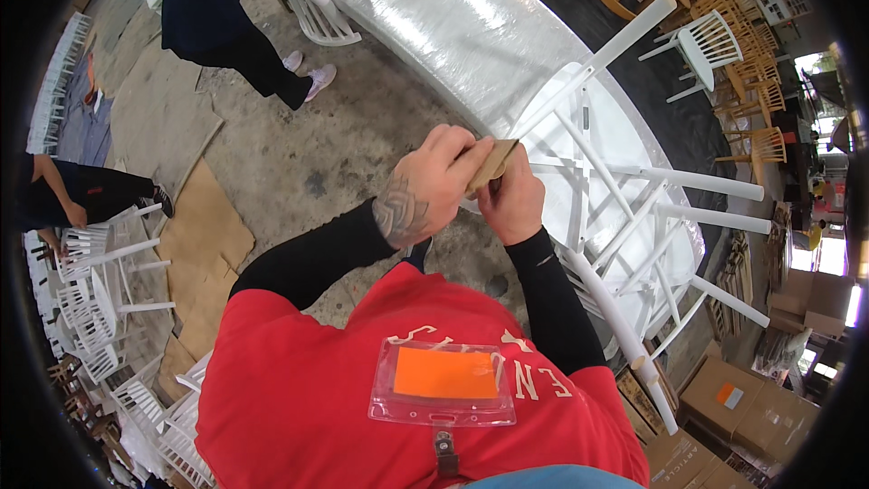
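Observation:
In front of my chest I pinch a small brown folded piece [494, 163], stiff like sandpaper or cardboard; its exact kind does not show. My left hand [425, 183], tattooed on the back, closes on its left side. The fingers of my right hand [513, 199] grip it from the right and below. Just beyond my right hand, white chairs [579, 172] lie upturned with their legs pointing up and to the right. They rest on a long table [434, 27] wrapped in clear shiny plastic.
A person in dark clothes [213, 9] stands at the far left of the table. Another person [63, 190] handles white chairs [100, 308] at the left edge. Flattened cardboard [208, 235] covers part of the concrete floor. Boxes [742, 398] stand at right; wooden chairs [765, 149] line the back.

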The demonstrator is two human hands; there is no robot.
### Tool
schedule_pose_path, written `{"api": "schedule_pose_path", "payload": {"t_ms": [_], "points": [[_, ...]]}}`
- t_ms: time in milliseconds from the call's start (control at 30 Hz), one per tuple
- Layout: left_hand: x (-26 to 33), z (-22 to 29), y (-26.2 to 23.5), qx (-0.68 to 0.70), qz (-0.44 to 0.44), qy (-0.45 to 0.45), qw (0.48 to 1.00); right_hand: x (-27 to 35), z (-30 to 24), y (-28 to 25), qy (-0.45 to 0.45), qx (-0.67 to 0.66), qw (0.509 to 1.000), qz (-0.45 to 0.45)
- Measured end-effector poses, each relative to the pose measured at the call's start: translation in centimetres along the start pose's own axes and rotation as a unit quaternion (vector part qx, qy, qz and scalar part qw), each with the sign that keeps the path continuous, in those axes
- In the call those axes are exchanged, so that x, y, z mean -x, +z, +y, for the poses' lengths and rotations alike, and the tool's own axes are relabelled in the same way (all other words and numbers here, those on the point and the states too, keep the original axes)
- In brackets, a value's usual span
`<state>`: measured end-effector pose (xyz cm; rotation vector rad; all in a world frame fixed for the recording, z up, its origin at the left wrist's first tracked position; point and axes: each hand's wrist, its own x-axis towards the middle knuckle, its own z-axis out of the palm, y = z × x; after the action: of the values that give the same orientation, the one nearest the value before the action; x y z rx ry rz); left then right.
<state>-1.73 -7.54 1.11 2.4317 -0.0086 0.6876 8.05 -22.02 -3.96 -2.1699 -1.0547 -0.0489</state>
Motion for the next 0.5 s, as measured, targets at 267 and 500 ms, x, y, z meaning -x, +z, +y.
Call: {"api": "schedule_pose_path", "payload": {"t_ms": [267, 500], "points": [[0.9, -0.3, -2.7, 0.05, -0.005, 0.076, 0.996, -0.3, -0.2, -0.3, -0.01, -0.021, 1.0, 0.014], [2.1, -3.5, -3.6, 0.347, 0.128, -0.233, 0.899, -0.4, -0.2, -0.2, -0.01, -0.017, 1.0, 0.012]]}}
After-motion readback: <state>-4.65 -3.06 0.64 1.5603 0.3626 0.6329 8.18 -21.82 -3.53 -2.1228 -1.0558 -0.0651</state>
